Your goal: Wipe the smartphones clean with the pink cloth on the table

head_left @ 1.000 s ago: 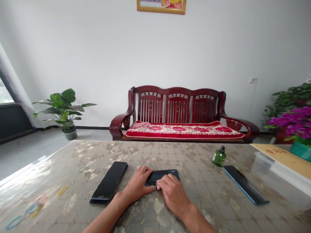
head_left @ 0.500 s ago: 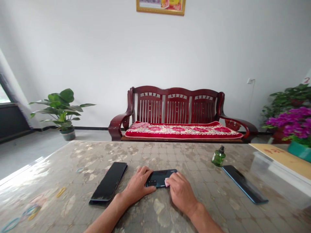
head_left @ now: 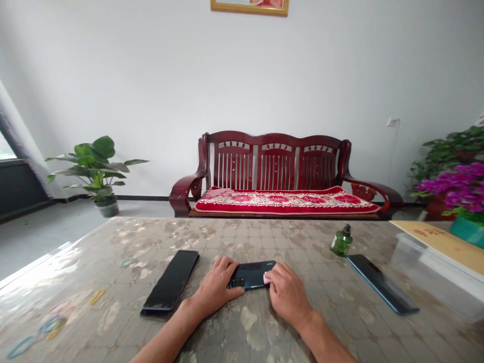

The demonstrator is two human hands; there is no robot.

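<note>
**Operator:** Report the position of the middle phone [head_left: 251, 275] and the state of both hands.

**Inspector:** The middle phone lies flat on the counter [head_left: 264, 234], about halfway between the left and right edges and nearer the near edge, with its long side running along that edge. The left hand [head_left: 215, 287] covers its left end. The fingers are curled over the corner and hold the phone down against the counter. The right hand [head_left: 289, 295] is at the right end, and its fingers are drawn narrow onto a small pink pad [head_left: 266, 278] that touches the phone's surface.

**Operator:** What has changed in the last second?

**Inspector:** The right hand has travelled with the pad from the middle of the phone to its right end. The dark surface between the two hands, covered before, now shows. The left hand and the phone have not shifted. In my judgement one pass along the phone's length is at its end.

**Operator:** What else is on the counter?

**Inspector:** A second phone [head_left: 172, 280] lies just left of the left hand. A third phone [head_left: 380, 282] lies toward the right edge, with a green bottle [head_left: 342, 242] just beyond it. Rubber bands [head_left: 49, 325] lie near the near-left corner.
</note>
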